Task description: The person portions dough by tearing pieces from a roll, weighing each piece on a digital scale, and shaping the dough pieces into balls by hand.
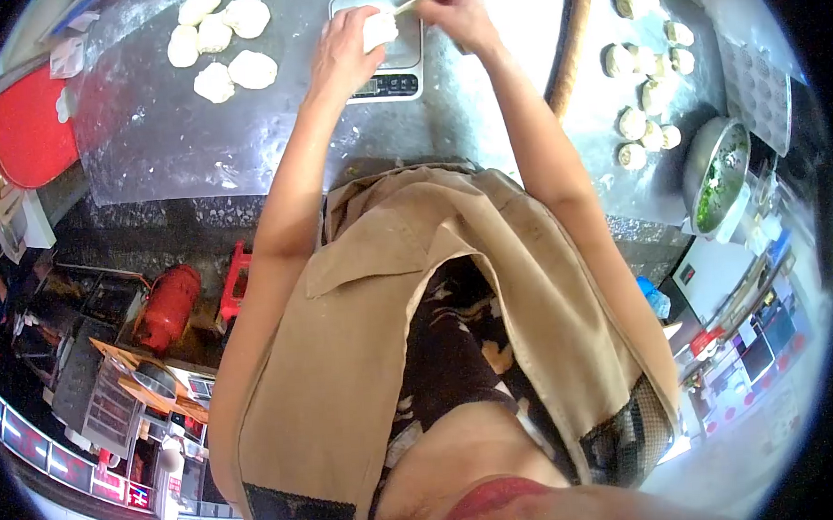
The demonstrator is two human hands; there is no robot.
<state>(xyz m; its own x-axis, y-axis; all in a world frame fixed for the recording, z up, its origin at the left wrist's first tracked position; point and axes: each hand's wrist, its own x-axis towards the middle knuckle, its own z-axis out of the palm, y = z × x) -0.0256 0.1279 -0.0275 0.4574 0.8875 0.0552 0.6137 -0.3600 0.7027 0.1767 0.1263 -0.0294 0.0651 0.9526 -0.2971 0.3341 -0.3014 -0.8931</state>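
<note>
A white kitchen scale (415, 89) with a grey platform stands at the far middle of the metal table. On its platform is a pale lump of dough (381, 30). My left hand (342, 55) is closed around the lump's left side, its fingertips on top. To the right, the fingers of my right hand (460, 15) are pinched together on a thin pale strip (409, 4), which reaches toward the lump. The strip looks like dough, but I cannot tell for sure, nor whether it joins the lump.
Several dough pieces (252, 69) lie left of the scale. A long wooden rolling pin (572, 40) lies to the right, with several smaller dough rolls (656, 97) beyond it. A metal bowl (726, 150) with chopped greens sits at the right edge. A red board (33, 129) is at the left.
</note>
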